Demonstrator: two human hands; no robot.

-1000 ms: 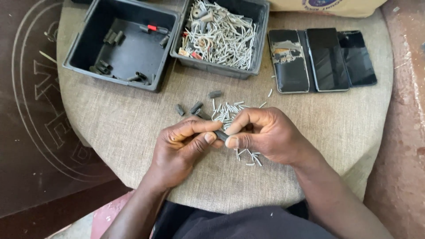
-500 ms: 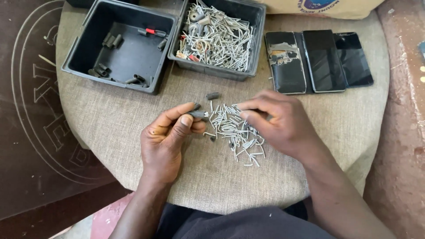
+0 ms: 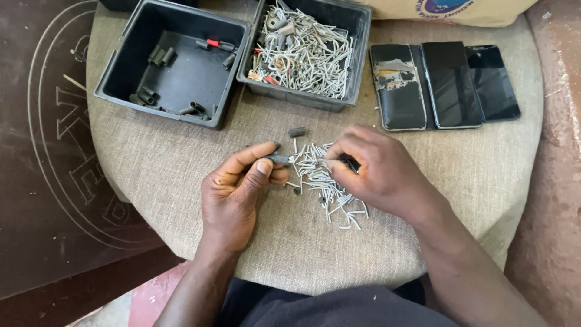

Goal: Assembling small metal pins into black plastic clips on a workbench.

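My left hand [image 3: 239, 191] pinches a small dark grey sleeve [image 3: 279, 159] between thumb and fingers, just left of a loose pile of thin silver metal pins [image 3: 324, 181] on the burlap-covered round table [image 3: 181, 181]. My right hand [image 3: 378, 172] rests over the pile's right side, fingertips closed on a small dark piece [image 3: 349, 163]. One more dark sleeve [image 3: 296, 131] lies on the cloth just above the pile.
Two black bins stand at the back: the left bin [image 3: 121, 66] holds a few dark sleeves, the right bin [image 3: 360, 36] is heaped with silver pins. Three dark phones [image 3: 451, 85] lie at the right. A tan sack [image 3: 454, 9] sits behind them.
My hands were joined over the pile a second ago. They have come apart, the left holding a sleeve to the left, the right settling onto the pins.
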